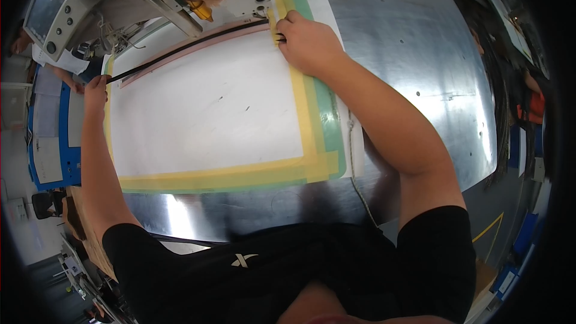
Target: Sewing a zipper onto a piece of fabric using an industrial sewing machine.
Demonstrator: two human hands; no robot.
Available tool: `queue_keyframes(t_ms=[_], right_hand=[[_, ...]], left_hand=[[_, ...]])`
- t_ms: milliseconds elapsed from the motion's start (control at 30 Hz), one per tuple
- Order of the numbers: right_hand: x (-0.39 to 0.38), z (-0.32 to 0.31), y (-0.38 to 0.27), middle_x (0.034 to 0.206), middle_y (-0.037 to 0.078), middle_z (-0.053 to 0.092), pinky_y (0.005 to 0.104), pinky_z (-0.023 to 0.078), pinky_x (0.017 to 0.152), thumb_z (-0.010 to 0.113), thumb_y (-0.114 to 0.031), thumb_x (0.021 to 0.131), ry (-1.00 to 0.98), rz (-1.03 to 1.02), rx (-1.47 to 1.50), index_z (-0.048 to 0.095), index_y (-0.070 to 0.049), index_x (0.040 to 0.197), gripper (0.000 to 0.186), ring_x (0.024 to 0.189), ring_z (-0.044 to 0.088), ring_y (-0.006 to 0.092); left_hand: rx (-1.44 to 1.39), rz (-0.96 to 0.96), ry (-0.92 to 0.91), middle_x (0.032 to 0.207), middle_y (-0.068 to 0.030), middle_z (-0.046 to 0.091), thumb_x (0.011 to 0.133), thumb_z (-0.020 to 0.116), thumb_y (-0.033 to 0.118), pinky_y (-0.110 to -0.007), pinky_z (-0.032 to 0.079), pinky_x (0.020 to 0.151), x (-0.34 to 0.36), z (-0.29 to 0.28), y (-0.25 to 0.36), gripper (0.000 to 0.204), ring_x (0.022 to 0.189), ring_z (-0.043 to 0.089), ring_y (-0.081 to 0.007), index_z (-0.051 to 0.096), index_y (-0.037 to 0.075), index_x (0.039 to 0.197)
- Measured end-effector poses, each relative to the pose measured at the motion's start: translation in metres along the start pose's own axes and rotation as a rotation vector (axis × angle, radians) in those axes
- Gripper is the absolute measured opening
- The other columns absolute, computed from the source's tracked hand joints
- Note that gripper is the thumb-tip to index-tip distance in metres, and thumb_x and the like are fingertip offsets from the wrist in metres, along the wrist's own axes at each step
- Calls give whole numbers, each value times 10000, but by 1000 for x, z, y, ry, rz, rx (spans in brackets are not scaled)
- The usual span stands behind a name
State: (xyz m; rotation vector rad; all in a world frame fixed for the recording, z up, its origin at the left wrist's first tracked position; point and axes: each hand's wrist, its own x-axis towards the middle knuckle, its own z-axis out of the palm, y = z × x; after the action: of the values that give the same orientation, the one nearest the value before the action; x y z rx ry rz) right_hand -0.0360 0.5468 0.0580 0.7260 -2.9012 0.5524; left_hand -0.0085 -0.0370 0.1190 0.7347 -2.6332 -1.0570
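Observation:
A long, narrow black strip (192, 44) stretches across the far side of a white sheet edged with yellow tape. Its left end is pinched in the closed fingers of my left hand (96, 93), at the sheet's left edge. At the right end, my right hand (309, 43) is closed over the yellow tape (309, 126), with a bit of black showing between its fingers. Beneath the strip runs a pale pink band (180, 55) on the white sheet (204, 114). Part of the strip's right end is hidden by my fingers.
A machine head (162, 3) with a yellow-tipped part overhangs the sheet's far side, beside a control panel (60, 24). Green backing (330, 114) borders the tape on a shiny metal table (420, 72). A cord (358, 186) hangs at the near right. Another person's hand (75, 87) is far left.

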Motion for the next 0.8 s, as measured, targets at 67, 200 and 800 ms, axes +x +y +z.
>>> queue_keyframes(t_ms=[67,200,800], right_hand=[[-1,1,2,1207,123,637,454,608,842,631,-203,959,8,2,5,674,-40,1218,309,986,728,328],[-3,2,5,1200,104,632,460,595,857,652,-224,939,27,25,25,666,-74,1211,311,997,711,331],[4,1,-24,1185,172,617,449,578,907,632,9,907,131,-306,-6,639,1,1153,246,1051,670,371]], left_hand=[[-62,28,25,680,51,470,1099,570,242,-269,337,511,-36,-15,-5,282,554,404,-59,716,6,1148],[-140,15,55,686,58,472,1120,543,248,-241,326,556,-138,-27,-42,302,582,408,-47,720,4,1101],[-202,28,417,749,72,416,1138,501,242,-248,247,600,-372,-6,-138,329,683,331,-31,605,43,897]])
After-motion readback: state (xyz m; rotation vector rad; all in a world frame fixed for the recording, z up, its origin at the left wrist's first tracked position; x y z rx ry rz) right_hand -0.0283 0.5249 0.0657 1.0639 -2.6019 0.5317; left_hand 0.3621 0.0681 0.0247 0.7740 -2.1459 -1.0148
